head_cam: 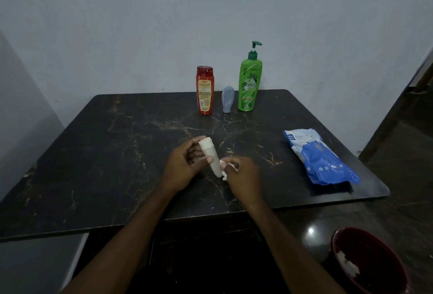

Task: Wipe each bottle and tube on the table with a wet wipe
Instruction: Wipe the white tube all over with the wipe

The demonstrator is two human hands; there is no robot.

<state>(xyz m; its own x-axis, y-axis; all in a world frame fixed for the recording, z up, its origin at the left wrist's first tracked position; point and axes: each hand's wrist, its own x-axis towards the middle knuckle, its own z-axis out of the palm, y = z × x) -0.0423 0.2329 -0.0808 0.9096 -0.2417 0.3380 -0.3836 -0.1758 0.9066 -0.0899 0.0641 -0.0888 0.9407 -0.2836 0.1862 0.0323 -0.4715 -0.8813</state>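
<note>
My left hand (pixel 185 165) grips a small white tube (pixel 209 153) held tilted above the middle of the dark marble table (pixel 117 153). My right hand (pixel 243 174) pinches a white wet wipe (pixel 225 172) against the tube's lower end. At the table's back stand a red bottle (pixel 205 91), a small grey tube (pixel 228 99) resting on its cap, and a tall green pump bottle (pixel 249 83), all in a row and apart from my hands.
A blue and white pack of wet wipes (pixel 321 157) lies at the table's right side. A dark red bin (pixel 370 263) with crumpled white wipes inside stands on the floor at the lower right. A grey wall rises behind the table.
</note>
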